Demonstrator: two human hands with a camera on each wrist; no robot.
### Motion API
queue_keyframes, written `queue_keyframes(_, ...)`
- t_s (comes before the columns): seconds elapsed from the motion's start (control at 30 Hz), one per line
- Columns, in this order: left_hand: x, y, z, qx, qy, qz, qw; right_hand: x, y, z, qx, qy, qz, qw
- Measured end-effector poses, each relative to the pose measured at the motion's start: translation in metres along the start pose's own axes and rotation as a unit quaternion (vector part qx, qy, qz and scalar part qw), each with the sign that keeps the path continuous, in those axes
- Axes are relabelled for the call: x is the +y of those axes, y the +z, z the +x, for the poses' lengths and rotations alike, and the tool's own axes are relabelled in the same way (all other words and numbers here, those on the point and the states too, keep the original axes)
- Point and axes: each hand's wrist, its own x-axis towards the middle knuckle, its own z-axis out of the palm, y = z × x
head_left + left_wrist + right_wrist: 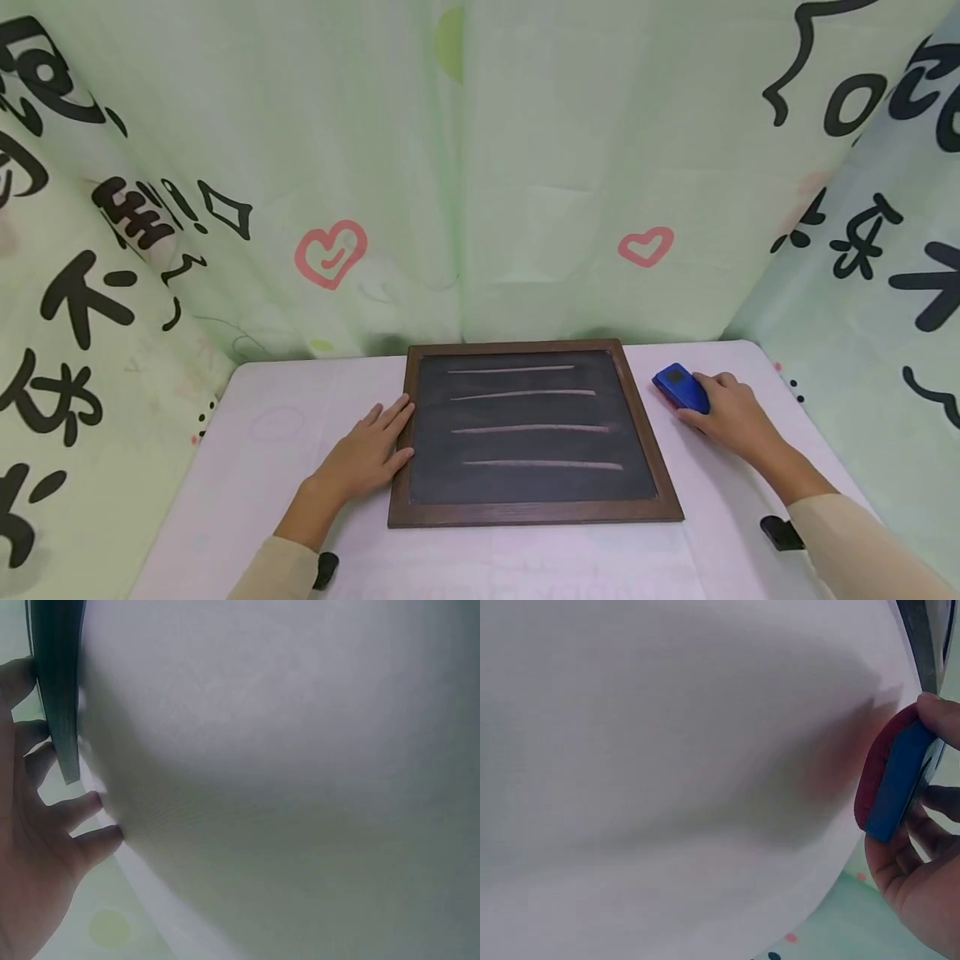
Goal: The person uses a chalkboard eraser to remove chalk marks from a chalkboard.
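Note:
A chalkboard (525, 487) in a brown wooden frame lies on the table, with several pale chalk lines drawn across it. At its left edge my left hand (363, 458) rests with fingers spread, thumb and fingertips touching the frame. In the left wrist view the fingers meet the frame's side (60, 690). To the right of the board, my right hand (731, 417) grips a blue chalkboard eraser (680, 387) between thumb and fingers. The right wrist view shows the eraser's red felt (877, 769) facing the table, its shadow falling on the cloth.
A pale cloth covers the table (277, 433). Behind and at both sides hangs a light green curtain (540, 183) with black lettering and pink hearts. The board's far edge lies close to the back curtain. Black wrist devices (782, 533) sit at both sleeves.

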Motion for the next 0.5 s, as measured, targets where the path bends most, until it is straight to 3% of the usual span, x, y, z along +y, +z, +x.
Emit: queue_keyframes(0.5,-0.003,0.003,0.0,0.003,-0.002,-0.002,1.0,-0.016,-0.007,0.037,-0.02,-0.07,0.017,0.997)
